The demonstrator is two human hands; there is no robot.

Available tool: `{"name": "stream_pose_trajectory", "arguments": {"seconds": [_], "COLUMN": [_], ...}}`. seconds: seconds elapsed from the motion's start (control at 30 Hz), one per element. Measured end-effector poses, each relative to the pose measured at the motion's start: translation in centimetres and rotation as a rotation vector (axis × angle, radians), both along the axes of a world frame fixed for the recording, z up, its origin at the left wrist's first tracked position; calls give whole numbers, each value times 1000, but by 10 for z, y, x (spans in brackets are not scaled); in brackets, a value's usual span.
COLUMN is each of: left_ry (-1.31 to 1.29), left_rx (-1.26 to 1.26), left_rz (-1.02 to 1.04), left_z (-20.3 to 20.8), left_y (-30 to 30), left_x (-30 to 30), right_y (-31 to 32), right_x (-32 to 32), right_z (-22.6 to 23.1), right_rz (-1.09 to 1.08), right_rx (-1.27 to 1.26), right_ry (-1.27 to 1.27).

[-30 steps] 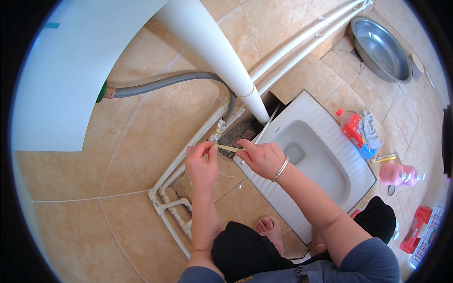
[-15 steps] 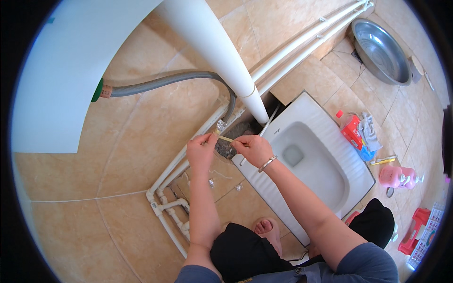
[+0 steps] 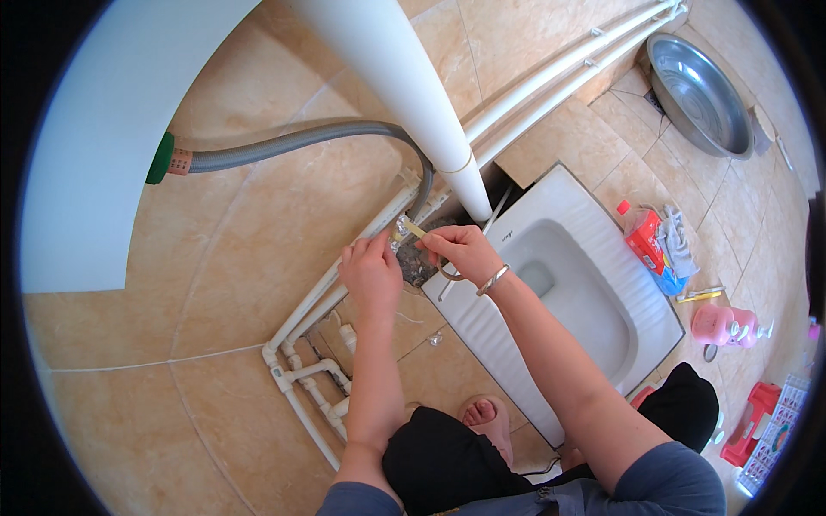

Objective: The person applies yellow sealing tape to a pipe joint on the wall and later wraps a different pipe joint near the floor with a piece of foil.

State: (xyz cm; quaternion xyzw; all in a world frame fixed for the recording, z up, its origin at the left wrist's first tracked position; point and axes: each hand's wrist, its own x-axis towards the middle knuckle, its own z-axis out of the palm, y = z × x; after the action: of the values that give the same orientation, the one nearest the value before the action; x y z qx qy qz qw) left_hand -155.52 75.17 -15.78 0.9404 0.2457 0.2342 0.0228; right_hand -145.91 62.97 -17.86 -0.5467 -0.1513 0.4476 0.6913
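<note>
A grey corrugated hose [image 3: 297, 139] curves down to a joint wrapped in shiny clear material [image 3: 399, 230]. My left hand [image 3: 372, 277] is closed right beside this joint; what its fingers grip is hidden. A short strip of yellowish tape [image 3: 415, 230] stretches from the joint to my right hand [image 3: 465, 249], whose fingers pinch it. Below that palm hangs a brownish ring [image 3: 449, 273], which looks like the tape roll. Under both hands is a rough dark hole [image 3: 416, 265] in the floor beside the squat toilet.
The white squat toilet [image 3: 594, 318] lies to the right. A thick white pipe [image 3: 413, 95] slants down behind my hands, with thin white pipes [image 3: 318, 314] at the left. A metal basin [image 3: 701, 95], a red-and-blue package [image 3: 651, 249] and pink bottles [image 3: 716, 326] are farther right.
My right hand has moved slightly up, and the tape strip now tilts up to the joint. My left hand has turned and lowered a little, with its back more in view.
</note>
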Motion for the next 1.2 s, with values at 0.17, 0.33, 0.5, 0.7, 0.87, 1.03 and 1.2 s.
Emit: {"name": "stream_pose_trajectory", "arguments": {"seconds": [0.17, 0.33, 0.5, 0.7, 0.87, 1.03, 1.2], "left_ry": [98, 60, 63, 49, 44, 39, 61], "left_rx": [76, 81, 63, 70, 65, 78, 55], "left_rz": [28, 17, 22, 15, 13, -4, 6], "left_z": [-5, -9, -8, -8, -8, -10, -11], "left_y": [-6, -7, -8, -8, -7, -5, -5], "left_x": [8, 10, 10, 10, 10, 9, 8], "right_y": [5, 7, 14, 18, 20, 26, 33], "right_x": [4, 4, 3, 2, 2, 1, 0], "right_z": [1, 1, -4, -4, -8, -13, -22], "right_rz": [15, -2, -33, -70, -86, -78, -93], "right_rx": [-11, 26, 13, 66, 118, 121, 166], "right_ry": [-41, 0, -16, 47, 36, 10, 21]}}
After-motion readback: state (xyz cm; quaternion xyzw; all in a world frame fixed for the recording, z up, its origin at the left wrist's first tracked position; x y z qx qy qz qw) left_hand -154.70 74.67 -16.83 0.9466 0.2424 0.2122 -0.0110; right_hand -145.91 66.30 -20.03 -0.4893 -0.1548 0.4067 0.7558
